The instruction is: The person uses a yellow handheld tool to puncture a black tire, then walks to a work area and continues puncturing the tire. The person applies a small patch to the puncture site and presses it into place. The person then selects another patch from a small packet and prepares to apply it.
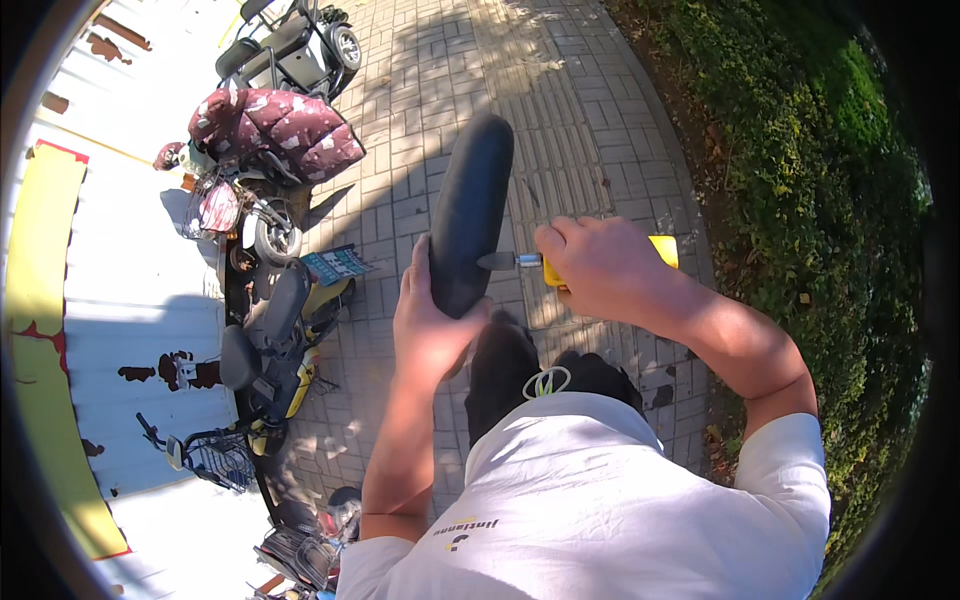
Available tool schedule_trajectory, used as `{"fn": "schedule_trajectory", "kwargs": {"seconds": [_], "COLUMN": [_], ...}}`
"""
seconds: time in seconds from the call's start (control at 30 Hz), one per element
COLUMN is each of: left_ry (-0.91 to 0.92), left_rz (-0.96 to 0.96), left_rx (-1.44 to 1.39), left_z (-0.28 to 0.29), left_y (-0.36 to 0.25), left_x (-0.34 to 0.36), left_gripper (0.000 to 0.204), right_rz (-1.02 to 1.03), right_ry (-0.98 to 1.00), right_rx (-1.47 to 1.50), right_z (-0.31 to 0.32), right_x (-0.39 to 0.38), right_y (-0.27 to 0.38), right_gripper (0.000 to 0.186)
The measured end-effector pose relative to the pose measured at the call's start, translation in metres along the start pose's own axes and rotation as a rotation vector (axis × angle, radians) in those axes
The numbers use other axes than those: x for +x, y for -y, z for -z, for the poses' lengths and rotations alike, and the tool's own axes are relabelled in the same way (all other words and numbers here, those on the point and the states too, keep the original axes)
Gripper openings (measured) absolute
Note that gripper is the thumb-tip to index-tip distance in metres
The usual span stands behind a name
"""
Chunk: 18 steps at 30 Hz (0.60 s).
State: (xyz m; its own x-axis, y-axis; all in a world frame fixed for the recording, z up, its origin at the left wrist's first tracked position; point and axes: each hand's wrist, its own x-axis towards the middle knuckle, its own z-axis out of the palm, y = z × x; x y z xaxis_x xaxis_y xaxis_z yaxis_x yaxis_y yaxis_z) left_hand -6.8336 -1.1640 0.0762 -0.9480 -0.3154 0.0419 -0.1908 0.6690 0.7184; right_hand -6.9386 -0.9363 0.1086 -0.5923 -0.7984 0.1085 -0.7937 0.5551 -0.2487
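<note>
White short-sleeved shirt (580, 500), chest print (466, 533); trousers (501, 368) apparently black.
</note>
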Motion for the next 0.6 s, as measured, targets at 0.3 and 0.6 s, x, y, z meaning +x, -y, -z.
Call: {"fn": "schedule_trajectory", "kwargs": {"seconds": [0.3, 0.6], "left_ry": [0.094, 0.111], "left_rz": [-0.086, -0.124], "left_rx": [-0.184, -0.098], "left_z": [-0.012, -0.025], "left_y": [0.035, 0.033], "left_x": [0.301, 0.568], "left_gripper": [0.109, 0.106], "right_rz": [-0.149, -0.183], "right_ry": [0.041, 0.058], "right_rx": [-0.082, -0.105], "right_z": [0.018, 0.036], "right_x": [0.233, 0.441], "right_y": [-0.147, -0.303], "right_gripper": [0.045, 0.045]}}
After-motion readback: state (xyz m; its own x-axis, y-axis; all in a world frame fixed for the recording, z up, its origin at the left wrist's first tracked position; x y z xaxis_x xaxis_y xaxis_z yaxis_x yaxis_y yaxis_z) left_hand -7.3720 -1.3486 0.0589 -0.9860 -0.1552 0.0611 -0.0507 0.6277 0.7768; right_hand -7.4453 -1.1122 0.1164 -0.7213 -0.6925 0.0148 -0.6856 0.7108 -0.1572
